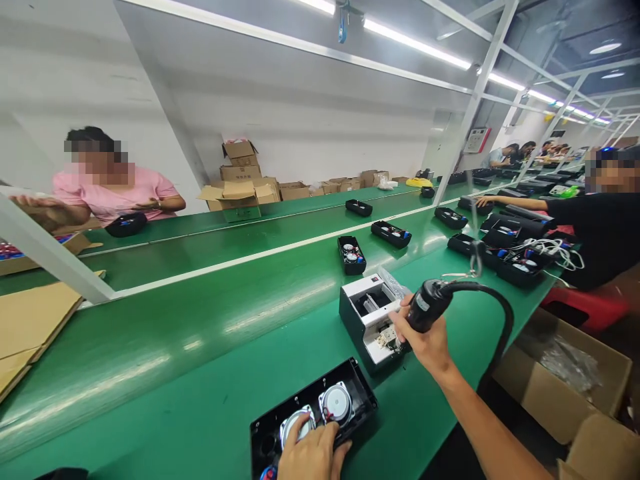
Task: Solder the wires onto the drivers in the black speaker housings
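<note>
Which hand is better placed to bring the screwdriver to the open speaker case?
Probably the right hand: its grip already closes on the electric screwdriver. The left hand rests on the speaker case.

No text, label or number is legible; the wall sign [477, 140] is too small to read.

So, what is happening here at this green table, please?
A person works at a green conveyor bench. The left hand rests on an open black speaker housing with two round drivers inside. The right hand grips a corded electric screwdriver, its tip at a small white and black box. More housings lie along the belt, and other people sit nearby.
</note>
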Tool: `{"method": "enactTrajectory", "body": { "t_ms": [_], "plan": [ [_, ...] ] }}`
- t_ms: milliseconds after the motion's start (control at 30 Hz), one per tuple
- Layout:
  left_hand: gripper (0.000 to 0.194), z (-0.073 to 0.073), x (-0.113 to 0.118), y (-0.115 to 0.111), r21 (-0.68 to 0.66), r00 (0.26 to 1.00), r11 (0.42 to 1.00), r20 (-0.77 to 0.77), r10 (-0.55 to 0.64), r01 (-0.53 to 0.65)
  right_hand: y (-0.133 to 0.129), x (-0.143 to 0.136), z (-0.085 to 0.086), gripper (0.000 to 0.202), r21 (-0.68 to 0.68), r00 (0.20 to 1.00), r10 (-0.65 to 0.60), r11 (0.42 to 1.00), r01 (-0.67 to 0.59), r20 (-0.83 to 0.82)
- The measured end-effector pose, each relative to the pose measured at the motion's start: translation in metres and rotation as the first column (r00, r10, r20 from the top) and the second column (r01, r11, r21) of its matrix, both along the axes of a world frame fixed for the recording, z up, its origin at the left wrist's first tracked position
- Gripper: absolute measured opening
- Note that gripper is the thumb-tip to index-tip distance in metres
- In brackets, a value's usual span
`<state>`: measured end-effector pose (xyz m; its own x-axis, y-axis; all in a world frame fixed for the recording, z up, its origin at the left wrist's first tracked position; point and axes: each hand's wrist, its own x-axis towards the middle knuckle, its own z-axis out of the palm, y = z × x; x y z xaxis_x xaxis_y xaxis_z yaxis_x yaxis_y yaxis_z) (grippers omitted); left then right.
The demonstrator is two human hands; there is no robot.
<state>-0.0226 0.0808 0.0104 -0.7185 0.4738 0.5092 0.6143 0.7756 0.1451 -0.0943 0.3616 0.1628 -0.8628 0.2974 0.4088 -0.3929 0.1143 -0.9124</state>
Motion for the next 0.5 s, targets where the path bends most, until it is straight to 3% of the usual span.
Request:
{"method": "enactTrajectory", "body": {
  "t_ms": [67,133,233,333,500],
  "plan": [
    [0.01,0.005,0.002,0.002,0.022,0.999,0.999,0.038,0.024,-0.025,-0.007,0.012,0.003,0.033,-0.021,0.997,0.078,0.997,-0.078,0.024],
    [0.016,0.011,0.006,0.006,0.04,0.994,0.997,0.091,0.062,-0.065,-0.021,0.028,0.005,0.03,-0.155,0.988,0.153,0.976,-0.155,-0.02],
    [0.013,0.02,0.011,0.013,0.037,0.976,0.995,0.201,0.084,-0.093,-0.048,0.052,0.002,0.025,-0.354,0.958,0.247,0.892,-0.283,-0.143],
    [0.02,0.024,0.012,0.018,0.075,0.973,0.989,0.204,0.11,-0.127,-0.072,0.066,-0.007,0.022,-0.391,0.922,0.329,0.836,-0.385,-0.205],
    [0.015,0.026,0.013,0.016,0.059,0.966,0.993,0.245,0.086,-0.103,-0.095,0.069,-0.017,0.021,-0.366,0.924,0.36,0.849,-0.382,-0.128]
  ]
}}
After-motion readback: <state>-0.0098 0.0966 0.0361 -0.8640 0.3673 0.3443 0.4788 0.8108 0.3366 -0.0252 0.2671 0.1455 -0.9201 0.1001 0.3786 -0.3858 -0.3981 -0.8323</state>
